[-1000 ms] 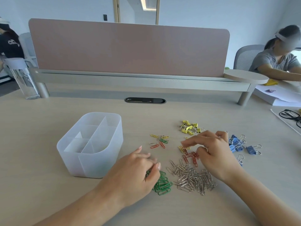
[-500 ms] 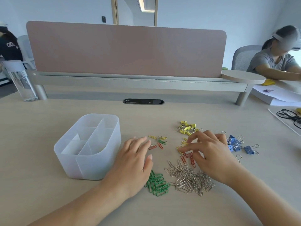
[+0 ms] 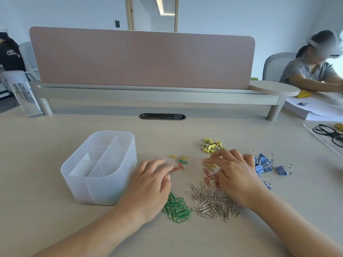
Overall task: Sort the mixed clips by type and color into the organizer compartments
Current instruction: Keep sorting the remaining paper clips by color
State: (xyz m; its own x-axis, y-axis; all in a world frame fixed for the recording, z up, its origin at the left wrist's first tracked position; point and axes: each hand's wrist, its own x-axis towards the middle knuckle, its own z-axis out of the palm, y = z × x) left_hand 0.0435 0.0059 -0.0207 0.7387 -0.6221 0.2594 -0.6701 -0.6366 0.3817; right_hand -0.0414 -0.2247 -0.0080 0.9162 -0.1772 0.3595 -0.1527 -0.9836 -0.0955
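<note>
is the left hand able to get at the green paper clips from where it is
Probably yes: the left hand rests right beside the green paper clips, which lie in an uncovered pile with nothing between them and the hand.

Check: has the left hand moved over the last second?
Yes. The left hand has gone forward, off the green clips it partly covered. Its straightened fingers now reach the red clip in the small mixed group beyond.

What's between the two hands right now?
Head view: a small mixed cluster of yellow, green and red paper clips by the left hand; loose red clips nearer the right hand.
</note>
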